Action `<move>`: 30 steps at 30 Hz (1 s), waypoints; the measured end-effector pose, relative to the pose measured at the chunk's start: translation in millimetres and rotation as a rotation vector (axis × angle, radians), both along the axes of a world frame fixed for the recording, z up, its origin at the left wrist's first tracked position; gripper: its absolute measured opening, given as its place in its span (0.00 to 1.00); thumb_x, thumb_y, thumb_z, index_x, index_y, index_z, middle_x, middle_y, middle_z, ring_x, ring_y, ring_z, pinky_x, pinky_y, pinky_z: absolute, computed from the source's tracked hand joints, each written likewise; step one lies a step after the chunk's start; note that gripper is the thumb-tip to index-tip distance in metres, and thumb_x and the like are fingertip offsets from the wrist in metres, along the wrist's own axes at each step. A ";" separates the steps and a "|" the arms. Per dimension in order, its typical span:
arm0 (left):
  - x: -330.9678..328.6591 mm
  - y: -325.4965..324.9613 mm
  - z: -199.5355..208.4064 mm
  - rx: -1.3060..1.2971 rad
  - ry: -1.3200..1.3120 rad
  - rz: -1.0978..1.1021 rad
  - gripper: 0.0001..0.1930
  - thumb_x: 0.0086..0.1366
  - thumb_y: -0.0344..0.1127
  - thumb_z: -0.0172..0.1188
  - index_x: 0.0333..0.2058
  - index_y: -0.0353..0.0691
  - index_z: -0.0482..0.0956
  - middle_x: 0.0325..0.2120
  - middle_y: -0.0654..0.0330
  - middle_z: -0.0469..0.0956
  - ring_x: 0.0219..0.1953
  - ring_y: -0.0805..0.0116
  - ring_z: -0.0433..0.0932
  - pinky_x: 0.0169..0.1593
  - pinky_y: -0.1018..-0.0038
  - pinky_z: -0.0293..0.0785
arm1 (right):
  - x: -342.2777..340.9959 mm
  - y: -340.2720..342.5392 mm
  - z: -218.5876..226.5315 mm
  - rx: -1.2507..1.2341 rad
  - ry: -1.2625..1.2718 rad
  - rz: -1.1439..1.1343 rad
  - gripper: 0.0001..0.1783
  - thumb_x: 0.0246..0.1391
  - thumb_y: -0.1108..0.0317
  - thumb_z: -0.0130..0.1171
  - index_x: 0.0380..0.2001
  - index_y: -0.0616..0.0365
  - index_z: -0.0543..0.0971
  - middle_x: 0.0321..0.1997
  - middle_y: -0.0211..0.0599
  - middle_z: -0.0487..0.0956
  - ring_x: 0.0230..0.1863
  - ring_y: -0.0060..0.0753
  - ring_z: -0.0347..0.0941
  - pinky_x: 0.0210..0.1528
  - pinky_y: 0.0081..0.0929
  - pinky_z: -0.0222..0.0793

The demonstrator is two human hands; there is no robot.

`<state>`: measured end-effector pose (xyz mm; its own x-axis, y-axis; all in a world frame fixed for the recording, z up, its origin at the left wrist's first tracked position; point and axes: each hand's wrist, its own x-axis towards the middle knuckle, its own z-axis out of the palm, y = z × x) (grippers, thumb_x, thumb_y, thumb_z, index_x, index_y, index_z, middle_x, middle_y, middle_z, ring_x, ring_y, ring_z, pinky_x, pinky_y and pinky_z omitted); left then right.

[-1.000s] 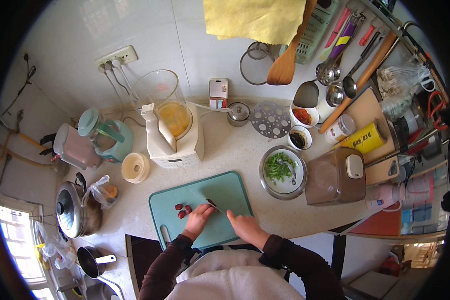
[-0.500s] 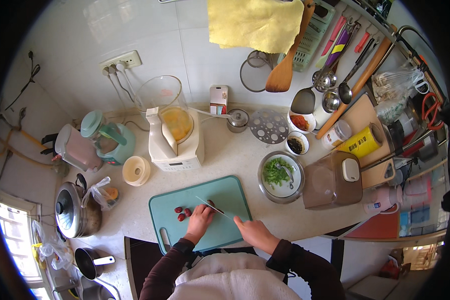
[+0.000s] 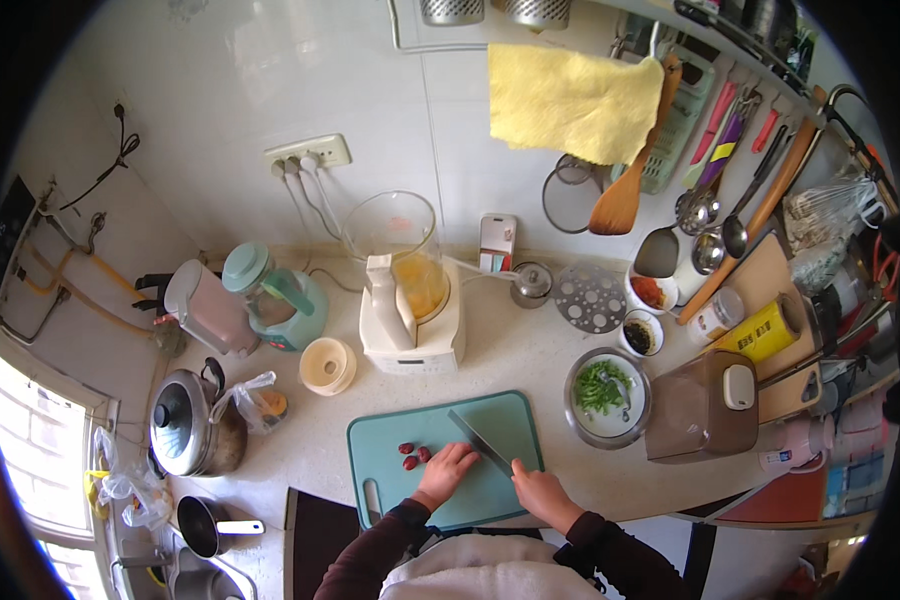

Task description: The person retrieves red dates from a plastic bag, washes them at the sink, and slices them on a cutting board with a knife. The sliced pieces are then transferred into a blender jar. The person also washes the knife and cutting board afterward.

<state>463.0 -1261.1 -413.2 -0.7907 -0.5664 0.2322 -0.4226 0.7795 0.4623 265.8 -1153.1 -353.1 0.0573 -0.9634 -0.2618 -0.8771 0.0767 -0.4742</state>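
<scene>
A green cutting board (image 3: 500, 412) lies at the counter's front edge. My right hand (image 3: 544, 496) is closed around the handle of a kitchen knife (image 3: 478, 440), its blade slanting up and left across the board. Close beside the blade, my left hand (image 3: 444, 474) presses down on the board with its fingers curled together. Whatever sits beneath those fingertips is hidden. Three small dark red fruits, which look like jujubes (image 3: 410, 462), rest on the board just left of my left hand.
Right of the board stands a metal bowl (image 3: 577, 412) holding chopped greens, beside a brown lidded container (image 3: 695, 405). A cream blender (image 3: 410, 345) and a small cream cup (image 3: 327, 367) are behind the board. A lidded pot (image 3: 225, 445) stands left.
The whole view has shifted, so the scene sits lower and farther right. The knife blade shows its broad face rather than a thin edge. A red fruit beyond my left fingertips is no longer visible.
</scene>
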 end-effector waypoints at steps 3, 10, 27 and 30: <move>1.4 -2.1 4.8 0.010 0.006 0.047 0.13 0.53 0.28 0.52 0.38 0.44 0.75 0.37 0.62 0.73 0.41 0.61 0.73 0.41 0.70 0.73 | -10.5 1.0 4.4 -0.032 0.015 0.032 0.15 0.55 0.69 0.46 0.46 0.62 0.64 0.16 0.47 0.74 0.19 0.54 0.72 0.20 0.48 0.66; 10.9 -5.7 5.1 0.061 -0.038 0.022 0.12 0.53 0.30 0.52 0.38 0.44 0.74 0.38 0.63 0.73 0.40 0.63 0.73 0.40 0.70 0.74 | -24.6 12.6 16.8 -0.009 0.047 0.096 0.17 0.53 0.71 0.46 0.46 0.63 0.64 0.15 0.47 0.73 0.19 0.54 0.72 0.20 0.49 0.65; 3.7 -7.2 5.1 -0.133 0.020 -0.030 0.11 0.51 0.30 0.53 0.36 0.46 0.74 0.36 0.67 0.72 0.39 0.69 0.73 0.36 0.74 0.75 | -19.7 26.1 34.6 -0.017 -0.028 0.054 0.11 0.55 0.67 0.48 0.39 0.61 0.63 0.14 0.47 0.72 0.17 0.55 0.70 0.19 0.50 0.62; 3.2 -5.2 6.2 -0.124 0.002 -0.018 0.11 0.51 0.30 0.53 0.35 0.46 0.74 0.35 0.67 0.72 0.37 0.69 0.73 0.34 0.74 0.75 | -19.5 26.4 33.8 -0.033 -0.020 0.059 0.10 0.55 0.67 0.49 0.36 0.60 0.63 0.12 0.47 0.71 0.16 0.55 0.70 0.18 0.50 0.62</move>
